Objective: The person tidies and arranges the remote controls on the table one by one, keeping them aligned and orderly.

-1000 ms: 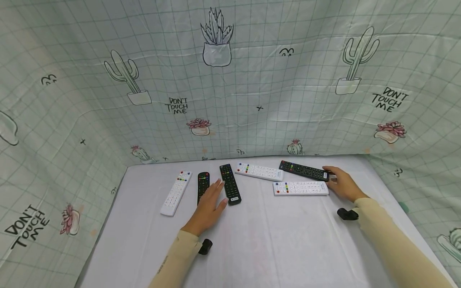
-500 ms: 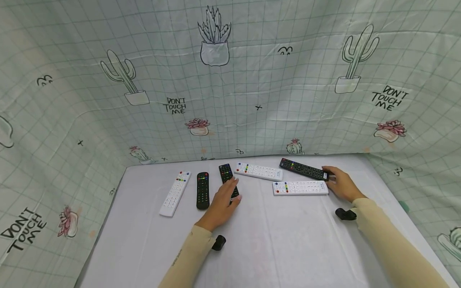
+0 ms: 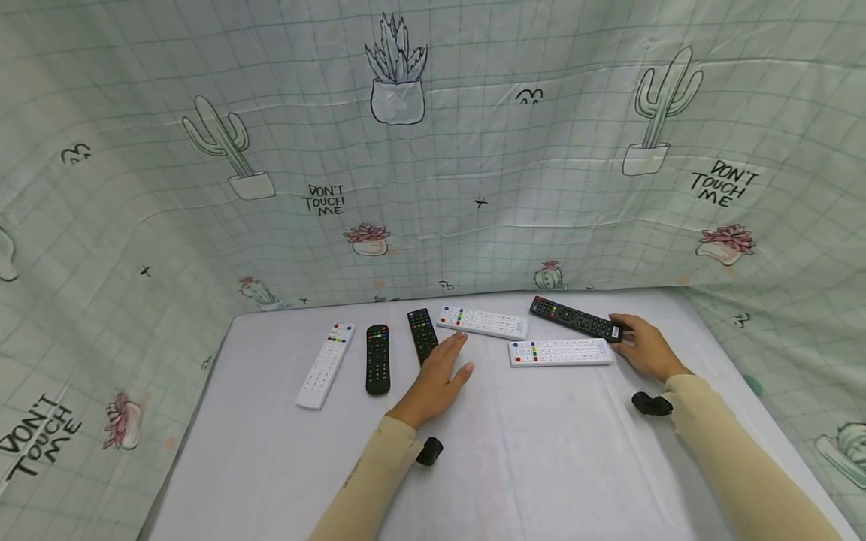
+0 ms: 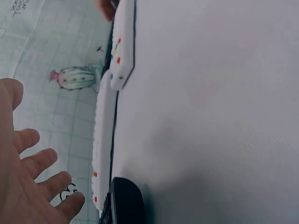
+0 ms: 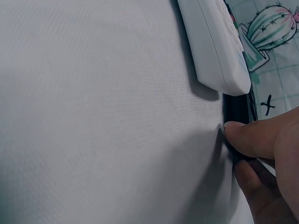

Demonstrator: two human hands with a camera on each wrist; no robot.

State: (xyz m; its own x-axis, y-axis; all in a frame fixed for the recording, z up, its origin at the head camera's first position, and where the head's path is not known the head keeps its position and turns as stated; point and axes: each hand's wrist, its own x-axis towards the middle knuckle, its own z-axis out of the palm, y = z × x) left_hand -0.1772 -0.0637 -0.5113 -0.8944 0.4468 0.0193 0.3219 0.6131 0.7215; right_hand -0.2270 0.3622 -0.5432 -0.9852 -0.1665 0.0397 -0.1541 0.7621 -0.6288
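Observation:
My right hand holds the near right end of a black remote control at the back right. In the right wrist view the thumb and a finger pinch that dark end. Just in front of it lies a white remote. My left hand hovers with spread fingers over the lower part of another black remote, hiding that part. The left wrist view shows the left fingers apart and holding nothing. Beyond them a white remote lies near the back edge.
Farther left lie a black remote and a slanted white remote. A white cloth covers the table. A cactus-printed curtain hangs along the back and both sides.
My left hand has swept right, away from the leftmost black remote, which now shows fully. The black remote in my right hand has shifted slightly to the right.

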